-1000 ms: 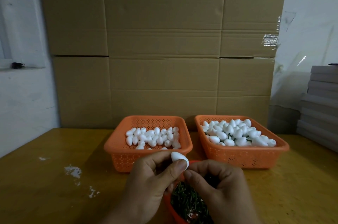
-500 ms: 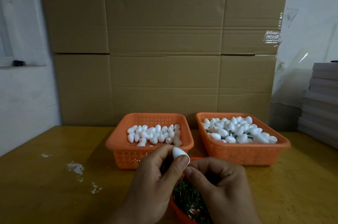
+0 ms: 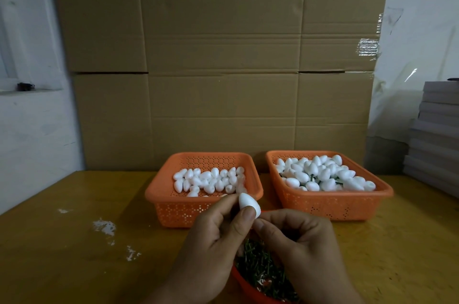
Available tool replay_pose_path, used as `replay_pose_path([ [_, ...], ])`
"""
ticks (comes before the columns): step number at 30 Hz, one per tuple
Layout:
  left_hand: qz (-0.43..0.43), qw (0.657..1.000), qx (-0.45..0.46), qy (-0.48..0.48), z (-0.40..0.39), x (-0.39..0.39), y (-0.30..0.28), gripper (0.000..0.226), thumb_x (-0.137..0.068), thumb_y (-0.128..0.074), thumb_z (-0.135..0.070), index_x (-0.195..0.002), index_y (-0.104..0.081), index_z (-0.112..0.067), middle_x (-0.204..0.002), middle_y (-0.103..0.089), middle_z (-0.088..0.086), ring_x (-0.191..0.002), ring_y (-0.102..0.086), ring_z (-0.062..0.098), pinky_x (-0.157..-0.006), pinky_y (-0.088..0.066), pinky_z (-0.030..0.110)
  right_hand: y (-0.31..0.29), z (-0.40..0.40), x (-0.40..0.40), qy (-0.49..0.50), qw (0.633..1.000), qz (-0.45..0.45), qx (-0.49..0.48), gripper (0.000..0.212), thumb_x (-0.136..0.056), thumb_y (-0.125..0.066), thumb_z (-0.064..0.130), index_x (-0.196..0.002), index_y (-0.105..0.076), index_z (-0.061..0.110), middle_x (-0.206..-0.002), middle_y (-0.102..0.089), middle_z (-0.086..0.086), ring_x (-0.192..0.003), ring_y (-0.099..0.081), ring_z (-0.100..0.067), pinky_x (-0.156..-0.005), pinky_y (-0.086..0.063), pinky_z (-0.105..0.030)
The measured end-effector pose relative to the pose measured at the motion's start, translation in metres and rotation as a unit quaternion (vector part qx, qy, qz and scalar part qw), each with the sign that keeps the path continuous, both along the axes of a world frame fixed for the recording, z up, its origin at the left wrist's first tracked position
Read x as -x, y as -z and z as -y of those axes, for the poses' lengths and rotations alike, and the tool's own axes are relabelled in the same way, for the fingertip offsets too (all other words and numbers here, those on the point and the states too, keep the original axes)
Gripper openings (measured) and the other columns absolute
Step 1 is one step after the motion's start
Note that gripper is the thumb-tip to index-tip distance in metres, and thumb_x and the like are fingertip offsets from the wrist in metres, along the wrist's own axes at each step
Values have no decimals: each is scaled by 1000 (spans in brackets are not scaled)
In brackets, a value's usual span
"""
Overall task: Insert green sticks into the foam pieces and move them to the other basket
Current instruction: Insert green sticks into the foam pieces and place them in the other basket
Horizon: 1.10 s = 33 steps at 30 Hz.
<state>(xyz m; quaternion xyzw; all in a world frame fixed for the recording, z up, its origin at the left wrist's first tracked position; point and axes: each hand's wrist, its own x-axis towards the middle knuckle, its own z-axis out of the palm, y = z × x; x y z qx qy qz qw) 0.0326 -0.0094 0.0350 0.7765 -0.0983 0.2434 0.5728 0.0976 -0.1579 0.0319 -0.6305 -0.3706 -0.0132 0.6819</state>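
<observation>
Pinching a foam piece [image 3: 249, 204], the left hand [image 3: 211, 249] meets the right hand [image 3: 301, 246], whose curled grip's contents are hidden.

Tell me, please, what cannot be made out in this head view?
- Green stick, if any, in the right hand: hidden by curled fingers.
- Foam piece base: covered by left hand thumb.
- Red tray of sticks: cut off by bottom edge, hands overlap.

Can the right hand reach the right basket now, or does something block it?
Probably yes. The right hand is low in front of the right basket, whose top is open; only bare table lies between. It is at the foam piece, though.
</observation>
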Motion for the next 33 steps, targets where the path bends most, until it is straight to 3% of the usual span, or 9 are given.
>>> replay_pose_path([
  [4, -34, 999, 17, -18, -1, -2, 3, 36, -91, -52, -60, -123, -59, -45, -73, -61, -9, -61, -56, 5, -56, -45, 18, -11, 5, -10, 44, 999, -26, -1, 10, -72, -75, 30, -77, -81, 23, -66, -75, -2, -53, -61, 0, -51, -45, -11],
  [8, -72, 996, 3, -49, -1, -4, 10, 25, -98, -58, -22, -116, -62, -38, -79, -64, -11, -61, -57, 2, -55, -43, 15, -18, 15, -43, 133, 989, -43, 51, 15, -87, -73, 17, -72, -78, 20, -69, -75, 2, -52, -62, 1, -49, -45, -10],
  [10, -82, 995, -7, -57, -1, -4, 11, 26, -98, -58, -14, -109, -64, -37, -81, -66, -11, -61, -58, 1, -54, -43, 15, -21, 20, -67, 202, 976, -31, 72, 17, -89, -72, 17, -73, -76, 22, -70, -75, 9, -56, -63, 2, -49, -49, -16],
  [14, -87, 994, -11, -58, 0, -5, 13, 31, -97, -60, -12, -97, -67, -42, -80, -65, -10, -63, -59, -1, -56, -43, 15, -22, 29, -114, 316, 938, 13, 143, 10, -91, -71, 19, -84, -78, 21, -70, -70, 13, -69, -67, -6, -67, -58, -37],
  [17, -91, 994, -11, -54, 0, -5, 14, 35, -96, -61, -13, -94, -67, -46, -82, -65, -10, -63, -58, -1, -56, -44, 15, -22, 32, -142, 372, 904, 37, 209, 18, -91, -67, 21, -76, -77, 18, -71, -73, -1, -68, -67, -24, -67, -59, -48],
  [21, -94, 994, -22, -52, 0, -7, 17, 27, -95, -62, -21, -97, -66, -48, -85, -64, -13, -68, -58, 1, -63, -47, 19, -18, 32, -159, 437, 843, 45, 311, 33, -90, -63, 30, -58, -70, 24, -64, -66, 0, -87, -63, -32, -78, -53, -41],
  [25, -89, 995, -18, -52, 1, -9, 19, 22, -81, -59, -36, -98, -65, -49, -84, -63, -16, -68, -59, 3, -68, -51, 26, -17, 29, -168, 444, 817, 46, 365, 44, -87, -61, 27, -44, -57, 20, -57, -52, -2, -84, -56, -31, -74, -39, -38],
  [30, -81, 995, -18, -50, -1, -10, 21, 21, -81, -59, -37, -98, -65, -48, -85, -64, -15, -68, -58, 3, -67, -51, 27, -25, 24, -169, 432, 785, 11, 445, 19, -81, -70, 40, -73, -71, 24, -95, -65, -8, -109, -51, -32, -97, -42, -45],
  [33, -74, 996, -17, -44, -1, -9, 22, 20, -83, -60, -34, -98, -66, -46, -85, -64, -14, -68, -58, 1, -66, -50, 24, -25, 24, -171, 422, 772, 6, 476, 26, -79, -73, 45, -88, -72, 21, -107, -65, -9, -117, -47, -32, -101, -38, -45],
])
